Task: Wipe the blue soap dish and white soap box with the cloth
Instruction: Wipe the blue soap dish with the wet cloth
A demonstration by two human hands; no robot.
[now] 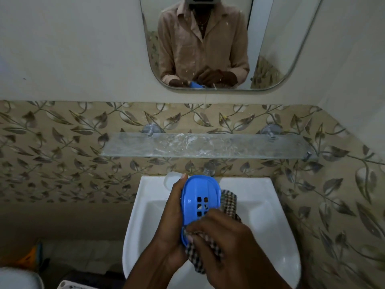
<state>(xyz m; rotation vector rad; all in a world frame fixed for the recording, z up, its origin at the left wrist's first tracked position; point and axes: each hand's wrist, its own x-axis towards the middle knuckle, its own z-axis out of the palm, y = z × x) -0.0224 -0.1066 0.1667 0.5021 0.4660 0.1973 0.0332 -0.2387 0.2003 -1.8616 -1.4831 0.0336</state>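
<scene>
A blue soap dish [200, 197] is held upright over a white sink [270, 215], grasped along its left edge by the left hand [173, 217]. A checked cloth [200, 253] is pinched against its near end by the right hand [225, 243].

Counted: two hands, left hand [170, 217] at 7 o'clock of the dish, right hand [220, 243] at 5 o'clock. One blue soap dish [200, 192], centre. One checked cloth [229, 203], at 3 o'clock of the dish. One white basin [268, 215]. One glass shelf [206, 145] at 12 o'clock, on two visible wall brackets [149, 130]. One mirror [270, 38], top. One tap [209, 168].
</scene>
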